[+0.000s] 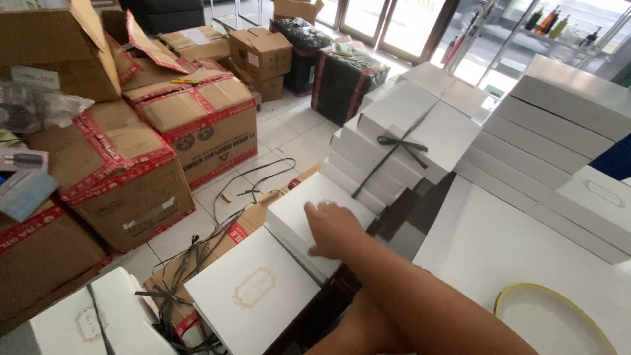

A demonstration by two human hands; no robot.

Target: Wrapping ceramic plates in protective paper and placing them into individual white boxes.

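I saw one hand (332,227), reaching in from the lower right of the frame, laid flat on a plain white box (309,220) near the middle, fingers loosely spread over the lid's right part and pinching nothing; which hand it was I judged to be the right from the arm's angle, and the other hand was out of view. That white box sat on top of other things at the edge of a dark table (407,217), with a second white box with a gold emblem (253,289) just below it toward the lower middle. My worry was that the touched box overhung its support, so a push from the palm could tip it off toward the tiled floor (289,131) and the loose black ribbons (197,250) lying there. The bundle of white boxes tied with a dark ribbon (407,131) in the upper middle looked steady, as did the stack of white boxes (552,125) at the upper right. All the white boxes were closed, so I could not tell what they held. The brown cartons with red tape (197,118) on the left were mostly shut; one at the far left held plastic-wrapped packets (33,108). A gold-rimmed round tray (526,292) showed at the lower right.
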